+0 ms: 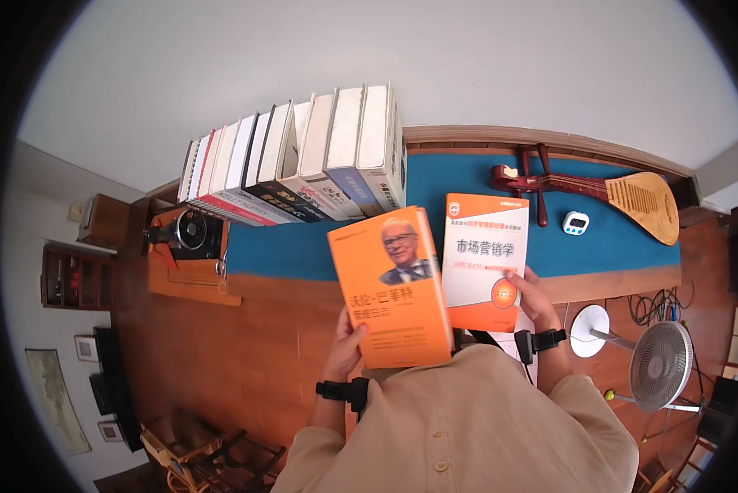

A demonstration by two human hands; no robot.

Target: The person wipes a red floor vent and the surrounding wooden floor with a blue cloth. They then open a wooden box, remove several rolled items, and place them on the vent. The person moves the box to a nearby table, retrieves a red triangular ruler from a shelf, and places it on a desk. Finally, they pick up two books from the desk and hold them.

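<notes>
My left hand (345, 345) grips the lower left side of an orange book (393, 333) whose cover bears a portrait photo and writing. In my right hand (532, 294) is a white and orange paperback book (483, 283), held by its right edge with the thumb on the cover. Both books face up side by side before my chest, the orange one tilted. Beyond them a row of books (344, 132) stands upright against the wall on a blue-green cloth (270, 252); some covers in the row bear writing.
A small wooden lute-like string instrument (634, 197) and a white digital timer (575, 223) lie on the cloth at the right. A black device (191, 231) and scissors (221, 277) are at the left end. A white fan (660, 363) and cables (652, 310) stand or lie beyond my right arm.
</notes>
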